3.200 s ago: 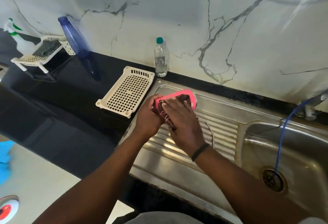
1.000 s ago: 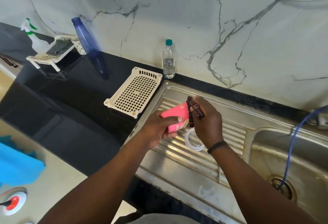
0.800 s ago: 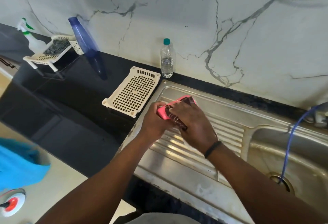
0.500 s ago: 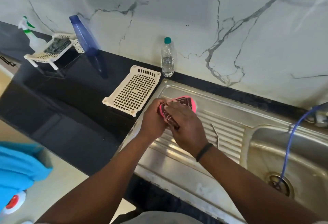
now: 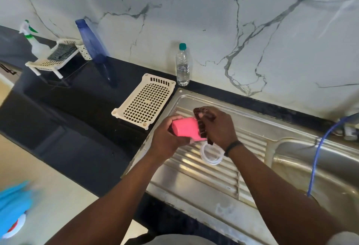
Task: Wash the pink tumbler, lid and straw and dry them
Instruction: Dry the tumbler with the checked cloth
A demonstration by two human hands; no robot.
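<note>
Now cloth [image 5: 202,126] moves off mouth to tumbler [image 5: 185,128] rim; left hand [image 5: 167,141] grips tumbler, right hand [image 5: 219,128] grips cloth; lid [image 5: 211,154] at 5 o'clock uncovered, drying continues.

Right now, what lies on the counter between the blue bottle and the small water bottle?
The head view shows only bare black counter between the blue bottle and the small water bottle. The cream perforated tray sits nearer the camera, outside that stretch.

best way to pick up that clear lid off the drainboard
Pinch the rim of the clear lid on its exposed near side, coming from above. It lies flat on the ribbed drainboard, and its far edge sits under the right hand, so that side is blocked.
</note>
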